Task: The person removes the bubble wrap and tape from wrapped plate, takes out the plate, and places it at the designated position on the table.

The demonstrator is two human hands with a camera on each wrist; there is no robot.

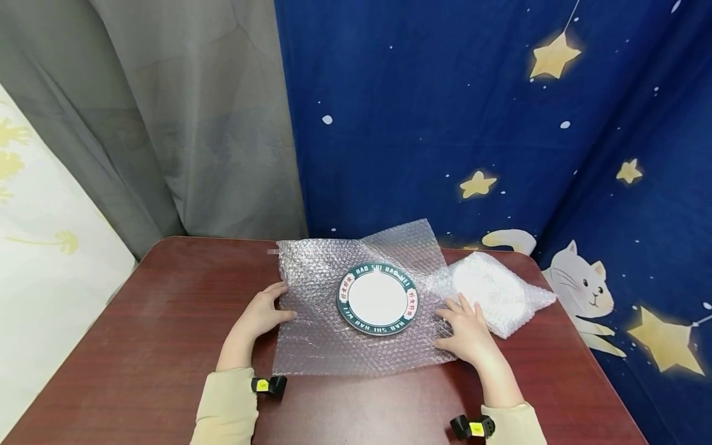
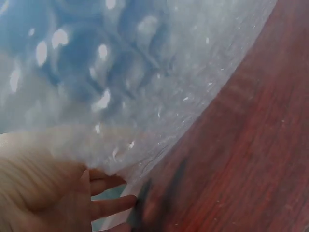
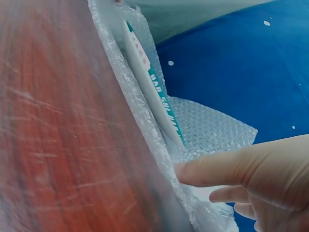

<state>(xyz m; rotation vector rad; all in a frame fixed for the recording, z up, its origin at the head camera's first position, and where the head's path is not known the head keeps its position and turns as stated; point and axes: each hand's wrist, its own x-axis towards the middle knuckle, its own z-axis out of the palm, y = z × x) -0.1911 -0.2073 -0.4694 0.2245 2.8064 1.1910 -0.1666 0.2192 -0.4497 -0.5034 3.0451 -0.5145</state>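
Note:
A round plate (image 1: 378, 298) with a white centre and a green lettered rim lies on a sheet of bubble wrap (image 1: 311, 346). My left hand (image 1: 261, 314) is at the sheet's left edge, thumb and fingers spread apart; in the left wrist view the wrap (image 2: 159, 96) partly covers it. At the right edge, my right hand (image 1: 468, 329) touches the sheet with fingers spread. The thumb (image 3: 207, 169) meets the wrap's border in the right wrist view, where the plate (image 3: 159, 99) appears edge-on.
Right of the sheet, beside my right hand, sits a bubble-wrapped bundle (image 1: 492, 290) with a twisted, pointed end. Everything rests on a reddish-brown wooden table (image 1: 167, 346). Behind its far edge hang a grey curtain (image 1: 211, 123) and a blue star-patterned curtain (image 1: 417, 111).

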